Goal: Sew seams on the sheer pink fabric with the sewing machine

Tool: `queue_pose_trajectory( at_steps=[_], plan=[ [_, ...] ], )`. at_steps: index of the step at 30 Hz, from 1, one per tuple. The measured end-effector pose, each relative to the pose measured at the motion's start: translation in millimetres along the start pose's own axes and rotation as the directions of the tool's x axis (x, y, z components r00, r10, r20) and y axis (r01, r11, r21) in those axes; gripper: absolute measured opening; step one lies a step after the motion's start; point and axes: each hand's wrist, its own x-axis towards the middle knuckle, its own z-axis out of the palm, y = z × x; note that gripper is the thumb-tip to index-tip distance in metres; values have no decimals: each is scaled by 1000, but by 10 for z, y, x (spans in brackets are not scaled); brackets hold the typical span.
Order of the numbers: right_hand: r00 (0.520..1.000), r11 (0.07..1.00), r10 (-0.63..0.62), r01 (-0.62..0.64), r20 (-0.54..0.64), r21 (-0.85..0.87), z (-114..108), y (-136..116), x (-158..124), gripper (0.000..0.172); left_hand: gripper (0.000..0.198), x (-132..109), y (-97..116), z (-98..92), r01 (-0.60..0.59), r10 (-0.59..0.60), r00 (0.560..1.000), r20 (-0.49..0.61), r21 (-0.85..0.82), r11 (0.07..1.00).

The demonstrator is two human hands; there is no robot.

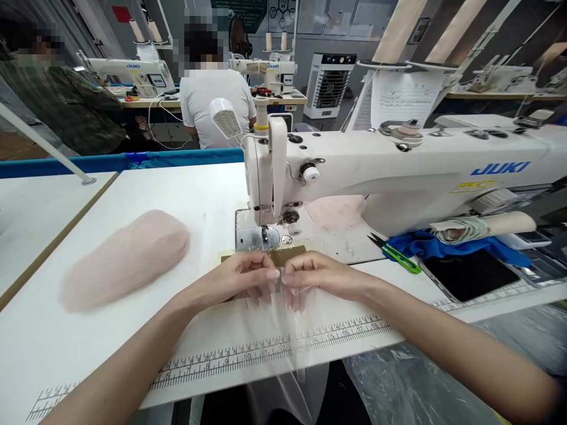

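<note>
Close together in front of the needle area, both my hands pinch a thin, see-through sheer fabric (287,336) that hangs down over the table's front edge. My left hand (250,274) grips it between thumb and bent fingers. Just beside it, my right hand (312,276) pinches the same cloth, thumb to forefinger. Behind my fingers is the sewing machine (376,159), its presser foot (264,235) over the metal plate. A brown strip (287,255) lies partly hidden behind my hands. A pale pink sheer piece (133,260) rests to the left, another pink piece (336,211) under the machine's arm.
Green-handled thread snips (396,255), a dark-screened tablet (472,274) and a blue cloth (456,245) lie at right. A printed ruler (248,354) runs along the table's front edge. Beyond, a person in a white shirt (217,109) and another person (66,106) sit near other machines.
</note>
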Motion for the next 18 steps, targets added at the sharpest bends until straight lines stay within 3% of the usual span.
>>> queue_pose_trajectory(
  at_steps=[5,10,14,18],
  plan=[
    [999,987,-3,9,40,-163,-143,-120,70,23,27,44,-64,82,-34,34,985,-170,6,999],
    [989,897,-60,-5,-132,-441,-248,-166,120,22,27,60,-66,106,-27,58,953,-298,105,994],
    [965,901,-127,15,-231,-433,-151,-99,152,14,26,48,-72,111,36,76,919,-387,274,961],
    [931,933,-187,67,-315,-354,-53,27,157,14,12,31,-110,106,105,241,843,-480,588,802]
  ],
)
